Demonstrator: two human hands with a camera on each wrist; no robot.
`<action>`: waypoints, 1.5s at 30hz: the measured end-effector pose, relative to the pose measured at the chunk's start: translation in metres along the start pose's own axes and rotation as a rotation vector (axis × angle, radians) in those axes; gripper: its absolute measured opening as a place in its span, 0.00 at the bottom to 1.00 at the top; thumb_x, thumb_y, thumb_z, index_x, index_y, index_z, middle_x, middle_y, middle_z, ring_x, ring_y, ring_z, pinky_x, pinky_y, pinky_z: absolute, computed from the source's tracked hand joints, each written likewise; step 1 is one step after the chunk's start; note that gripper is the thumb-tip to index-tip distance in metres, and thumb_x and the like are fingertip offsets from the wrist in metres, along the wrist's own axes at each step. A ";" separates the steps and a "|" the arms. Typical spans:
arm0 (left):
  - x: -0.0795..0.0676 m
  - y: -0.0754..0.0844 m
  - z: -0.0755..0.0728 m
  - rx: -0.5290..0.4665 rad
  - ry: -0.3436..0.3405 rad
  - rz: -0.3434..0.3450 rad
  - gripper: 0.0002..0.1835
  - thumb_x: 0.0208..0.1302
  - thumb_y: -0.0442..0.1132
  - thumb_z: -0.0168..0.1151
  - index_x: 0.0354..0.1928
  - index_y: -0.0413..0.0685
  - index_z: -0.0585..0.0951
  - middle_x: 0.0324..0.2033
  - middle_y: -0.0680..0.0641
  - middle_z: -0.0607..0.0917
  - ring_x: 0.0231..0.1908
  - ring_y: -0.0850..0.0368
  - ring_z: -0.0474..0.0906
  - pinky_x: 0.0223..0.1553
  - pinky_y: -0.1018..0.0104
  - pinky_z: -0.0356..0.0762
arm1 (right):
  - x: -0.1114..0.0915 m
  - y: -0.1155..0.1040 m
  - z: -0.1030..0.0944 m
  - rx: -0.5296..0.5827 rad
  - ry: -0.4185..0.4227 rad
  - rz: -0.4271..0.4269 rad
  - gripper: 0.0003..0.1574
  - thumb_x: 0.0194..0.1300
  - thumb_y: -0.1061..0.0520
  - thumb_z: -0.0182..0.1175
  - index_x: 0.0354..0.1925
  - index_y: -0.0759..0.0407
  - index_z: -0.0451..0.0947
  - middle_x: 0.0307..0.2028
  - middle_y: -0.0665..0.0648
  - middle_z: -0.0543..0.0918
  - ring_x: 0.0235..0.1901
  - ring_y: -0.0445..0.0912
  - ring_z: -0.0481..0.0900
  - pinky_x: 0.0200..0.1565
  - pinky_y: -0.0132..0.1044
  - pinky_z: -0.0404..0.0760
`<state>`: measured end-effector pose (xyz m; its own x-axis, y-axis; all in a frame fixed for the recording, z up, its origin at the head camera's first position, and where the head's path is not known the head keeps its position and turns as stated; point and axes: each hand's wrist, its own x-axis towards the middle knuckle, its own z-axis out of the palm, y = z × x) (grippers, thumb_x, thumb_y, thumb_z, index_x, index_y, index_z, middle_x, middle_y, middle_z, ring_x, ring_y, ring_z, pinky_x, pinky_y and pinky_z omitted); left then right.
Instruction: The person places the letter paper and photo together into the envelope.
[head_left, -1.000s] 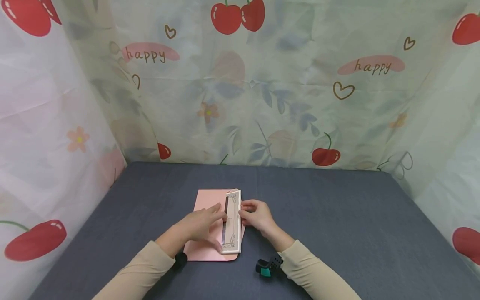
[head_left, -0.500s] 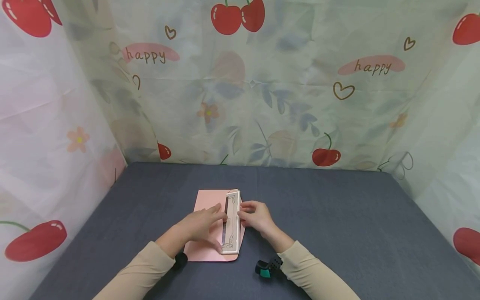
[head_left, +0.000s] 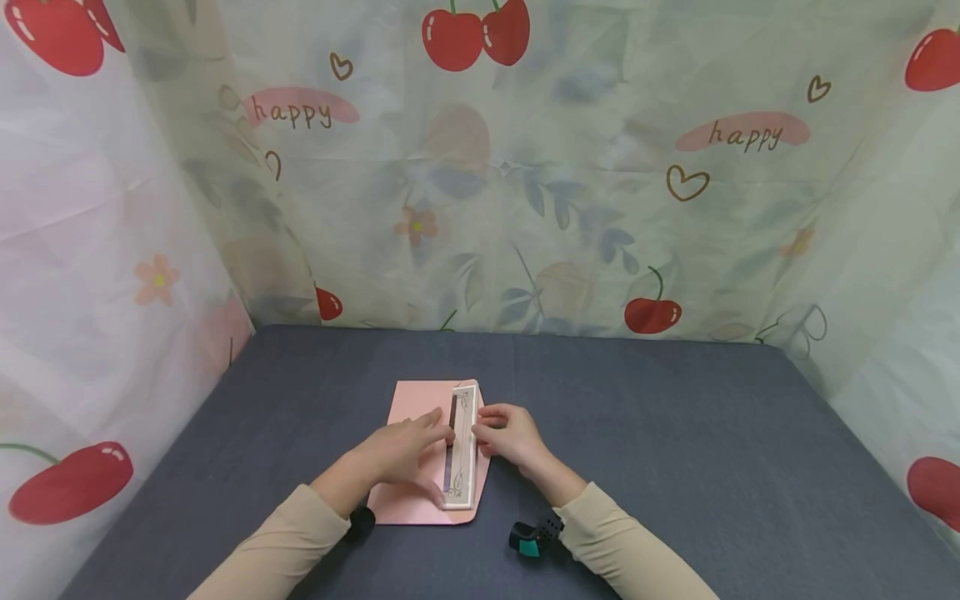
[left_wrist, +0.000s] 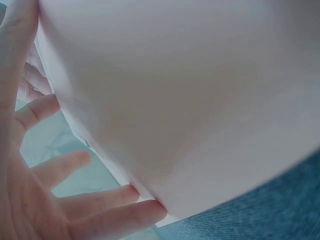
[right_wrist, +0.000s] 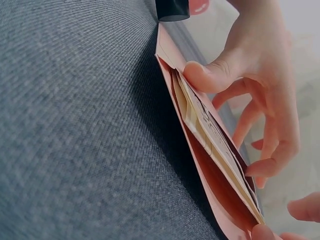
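A pink envelope (head_left: 411, 402) lies on the table with its opening and flap toward the right. Partway inside sits a cream card (head_left: 462, 458) with scrollwork corners and a dark slit along its left side; in the right wrist view the card (right_wrist: 210, 132) shows several layers between the envelope's walls. My left hand (head_left: 405, 450) rests over the envelope, fingers spread, thumb and fingertips at the mouth's edge. With thumb and fingers, my right hand (head_left: 516, 435) pinches the card's outer right edge. A pale broad surface fills most of the left wrist view, left fingertips (left_wrist: 150, 210) along its edge.
A dark grey cloth covers the table (head_left: 660, 433). Near the right wrist hangs a black strap with a green part (head_left: 529, 546), and a black piece (head_left: 362, 523) shows by the left wrist. Printed curtains (head_left: 510, 208) enclose the back and sides.
My right hand has moved slightly left, and the card has slid a little deeper into the envelope with it. The left hand has stayed in place on the envelope.
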<state>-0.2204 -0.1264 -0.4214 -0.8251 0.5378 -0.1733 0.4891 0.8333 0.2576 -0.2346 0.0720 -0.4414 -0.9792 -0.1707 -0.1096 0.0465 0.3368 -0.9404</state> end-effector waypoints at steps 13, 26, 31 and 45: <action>0.000 0.000 0.000 -0.006 0.004 -0.003 0.44 0.31 0.70 0.70 0.54 0.62 0.71 0.70 0.39 0.59 0.61 0.32 0.67 0.55 0.40 0.69 | 0.001 -0.001 0.002 0.022 -0.034 -0.002 0.23 0.59 0.62 0.60 0.52 0.72 0.72 0.44 0.69 0.82 0.27 0.42 0.83 0.29 0.34 0.82; 0.001 0.000 0.001 0.014 0.011 -0.010 0.43 0.32 0.69 0.70 0.54 0.61 0.71 0.70 0.39 0.59 0.61 0.33 0.68 0.55 0.41 0.70 | 0.002 -0.004 0.003 0.011 -0.038 0.009 0.23 0.59 0.62 0.61 0.51 0.72 0.73 0.44 0.68 0.82 0.25 0.41 0.82 0.28 0.33 0.82; 0.001 0.000 0.001 0.018 0.006 -0.017 0.43 0.32 0.70 0.70 0.54 0.62 0.71 0.70 0.40 0.59 0.61 0.33 0.67 0.55 0.41 0.69 | 0.002 -0.003 0.003 -0.001 -0.041 0.008 0.23 0.59 0.61 0.61 0.51 0.72 0.73 0.44 0.68 0.82 0.26 0.42 0.82 0.29 0.34 0.82; 0.002 0.000 0.002 0.012 -0.006 -0.028 0.45 0.32 0.70 0.69 0.56 0.62 0.71 0.71 0.41 0.57 0.63 0.33 0.65 0.57 0.41 0.67 | 0.003 -0.004 0.003 -0.012 -0.052 0.004 0.23 0.59 0.61 0.61 0.52 0.72 0.72 0.44 0.68 0.82 0.28 0.42 0.83 0.30 0.34 0.82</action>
<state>-0.2212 -0.1250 -0.4240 -0.8371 0.5146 -0.1857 0.4688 0.8497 0.2413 -0.2368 0.0676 -0.4392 -0.9674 -0.2173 -0.1300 0.0476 0.3483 -0.9362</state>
